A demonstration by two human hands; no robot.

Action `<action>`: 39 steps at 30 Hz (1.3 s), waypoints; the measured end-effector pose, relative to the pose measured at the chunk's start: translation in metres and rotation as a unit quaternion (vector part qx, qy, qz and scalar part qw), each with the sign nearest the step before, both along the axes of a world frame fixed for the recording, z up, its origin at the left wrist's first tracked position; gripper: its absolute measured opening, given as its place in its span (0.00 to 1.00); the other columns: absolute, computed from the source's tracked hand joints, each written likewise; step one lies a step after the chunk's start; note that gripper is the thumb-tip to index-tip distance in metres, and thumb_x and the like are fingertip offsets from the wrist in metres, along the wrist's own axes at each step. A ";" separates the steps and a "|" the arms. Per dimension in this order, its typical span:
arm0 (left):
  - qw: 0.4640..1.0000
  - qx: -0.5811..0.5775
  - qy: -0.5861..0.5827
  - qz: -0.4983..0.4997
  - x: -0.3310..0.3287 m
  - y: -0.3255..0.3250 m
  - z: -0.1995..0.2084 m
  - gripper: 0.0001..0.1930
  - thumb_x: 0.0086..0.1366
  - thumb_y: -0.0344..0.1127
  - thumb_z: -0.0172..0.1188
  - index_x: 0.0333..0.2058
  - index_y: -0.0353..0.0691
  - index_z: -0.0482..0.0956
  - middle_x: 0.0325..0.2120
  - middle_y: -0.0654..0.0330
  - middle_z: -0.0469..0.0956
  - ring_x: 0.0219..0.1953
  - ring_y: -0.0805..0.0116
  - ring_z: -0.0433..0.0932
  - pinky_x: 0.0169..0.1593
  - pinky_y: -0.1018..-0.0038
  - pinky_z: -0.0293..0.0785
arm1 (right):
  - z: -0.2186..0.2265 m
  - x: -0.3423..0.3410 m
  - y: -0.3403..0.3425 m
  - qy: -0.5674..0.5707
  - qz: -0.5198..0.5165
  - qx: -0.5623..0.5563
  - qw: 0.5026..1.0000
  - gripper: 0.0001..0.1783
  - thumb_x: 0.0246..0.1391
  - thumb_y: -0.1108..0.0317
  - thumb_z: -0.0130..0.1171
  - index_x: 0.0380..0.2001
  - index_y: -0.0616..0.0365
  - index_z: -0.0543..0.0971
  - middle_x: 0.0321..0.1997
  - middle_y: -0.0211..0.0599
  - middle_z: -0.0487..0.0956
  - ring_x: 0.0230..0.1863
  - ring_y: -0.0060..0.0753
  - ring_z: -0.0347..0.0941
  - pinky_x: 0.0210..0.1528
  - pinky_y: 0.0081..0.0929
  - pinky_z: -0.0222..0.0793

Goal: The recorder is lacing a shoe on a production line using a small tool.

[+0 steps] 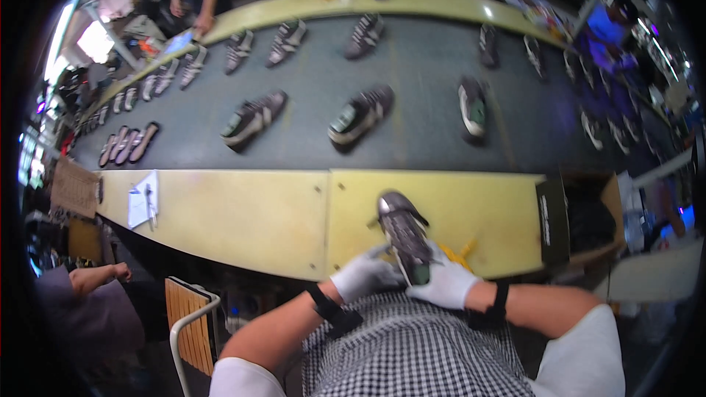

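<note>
A dark grey shoe (403,231) with pale side stripes and a green insole is tilted in front of me, toe pointing away over the yellow worktop. My right hand (446,281), in a white glove, grips it around the right side of the heel. On the other side, my left hand (365,273), also gloved in white, has its fingers closed against the heel area; its fingertips are partly hidden. Just right of the shoe, some yellow strands (462,256) lie on the worktop's near edge.
Beyond the worktop (220,202) runs a grey conveyor belt (309,151) with several similar shoes (362,115). Insole-like pieces (129,144) lie at its left. A paper with a pen (143,200) is on the worktop. An open carton (596,213) stands right; a chair (190,323) left. Other people work around the belt.
</note>
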State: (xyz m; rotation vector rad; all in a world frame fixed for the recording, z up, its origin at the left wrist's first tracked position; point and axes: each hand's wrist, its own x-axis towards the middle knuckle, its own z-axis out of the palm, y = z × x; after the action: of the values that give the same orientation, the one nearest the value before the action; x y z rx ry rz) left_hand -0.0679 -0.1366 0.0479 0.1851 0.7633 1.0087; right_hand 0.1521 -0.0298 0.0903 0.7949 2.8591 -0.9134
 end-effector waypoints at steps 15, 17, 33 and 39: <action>0.899 0.124 0.420 -0.008 0.017 0.038 0.017 0.30 0.69 0.47 0.61 0.60 0.30 0.67 0.33 0.60 0.80 0.38 0.70 0.82 0.43 0.74 0.78 | -0.005 0.112 0.040 0.107 -0.277 -0.638 0.711 0.25 0.63 0.68 0.54 0.63 0.63 0.72 0.58 0.43 0.80 0.55 0.37 0.79 0.59 0.34 0.75; 0.858 0.130 0.497 -0.011 0.016 0.042 0.004 0.31 0.69 0.47 0.62 0.62 0.30 0.67 0.35 0.60 0.79 0.38 0.71 0.81 0.43 0.75 0.77 | -0.018 0.110 0.038 0.130 -0.291 -0.706 0.633 0.22 0.63 0.71 0.53 0.60 0.63 0.74 0.54 0.43 0.82 0.53 0.34 0.79 0.57 0.33 0.76; 0.969 0.085 0.229 0.027 -0.026 0.054 0.001 0.29 0.74 0.42 0.57 0.64 0.28 0.61 0.39 0.61 0.75 0.36 0.75 0.73 0.43 0.77 0.74 | 0.033 0.009 0.220 0.438 -0.277 -0.501 0.693 0.18 0.63 0.65 0.54 0.54 0.57 0.80 0.52 0.34 0.82 0.49 0.31 0.79 0.48 0.29 0.75; 0.954 -0.012 0.298 0.016 -0.060 -0.006 -0.033 0.22 0.73 0.46 0.56 0.54 0.32 0.73 0.36 0.65 0.76 0.34 0.76 0.73 0.40 0.78 0.73 | -0.062 0.004 0.396 0.217 -0.532 -0.007 0.819 0.45 0.49 0.61 0.70 0.67 0.67 0.63 0.65 0.56 0.72 0.64 0.51 0.71 0.64 0.39 0.67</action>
State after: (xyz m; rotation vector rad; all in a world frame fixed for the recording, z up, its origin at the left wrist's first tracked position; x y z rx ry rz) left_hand -0.1280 -0.1426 0.0151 0.4696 1.3292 0.9792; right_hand 0.1564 0.3660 0.0287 2.5891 2.5237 -1.2748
